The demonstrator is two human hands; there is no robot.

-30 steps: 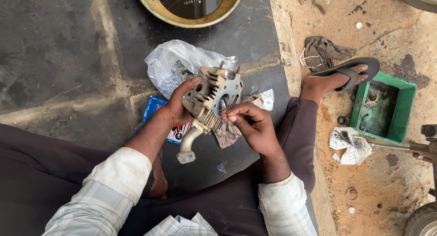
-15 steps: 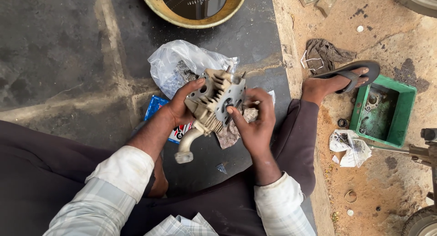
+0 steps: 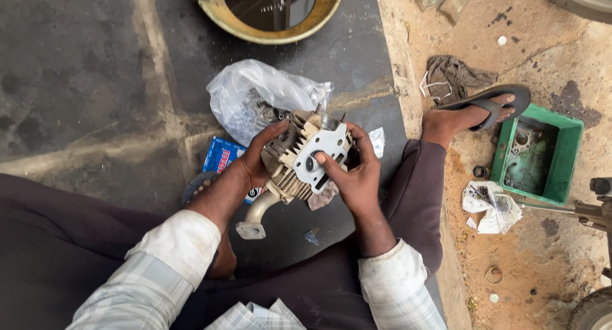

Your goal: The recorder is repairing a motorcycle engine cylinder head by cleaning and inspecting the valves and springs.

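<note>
While my left hand [image 3: 255, 164] grips the finned cylinder [image 3: 299, 161] from its side, my right hand [image 3: 354, 177] closes on its flat face, just below the plastic bag [image 3: 255, 94].

Blue packet [image 3: 221, 157] beside clear bag [image 3: 255, 97]

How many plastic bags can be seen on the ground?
1: a clear plastic bag lies on the dark ground just beyond the engine cylinder held in both hands. The white crumpled thing beside the green tray looks like paper; unclear.
</note>
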